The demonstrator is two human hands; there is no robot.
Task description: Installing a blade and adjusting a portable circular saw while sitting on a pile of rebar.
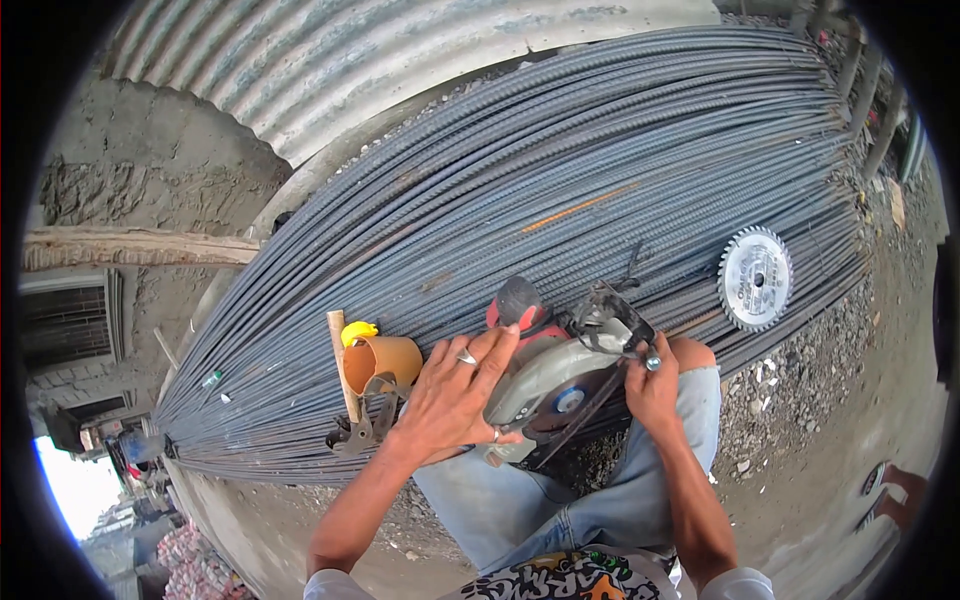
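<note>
A circular saw (545,385) with a red and black body and a grey blade guard rests across my lap. My left hand (455,390) grips it, fingers stretched over the guard and thumb along its lower edge. A blade (568,400) with a blue centre sits under the guard. My right hand (650,390) is closed at the saw's right end, beside its dark base plate. A short silver bolt-like piece (653,358) shows at those fingers; its full shape is hidden. A loose toothed saw blade (737,290) lies on the rebar to the right.
Long bundled rebar (480,220) spreads before me. Left of the saw are a hammer (345,375) with a wooden handle, a brown open cylinder (395,362) and a yellow object (358,331). Corrugated metal sheet (400,60) lies beyond. Another person's feet (880,497) stand at right.
</note>
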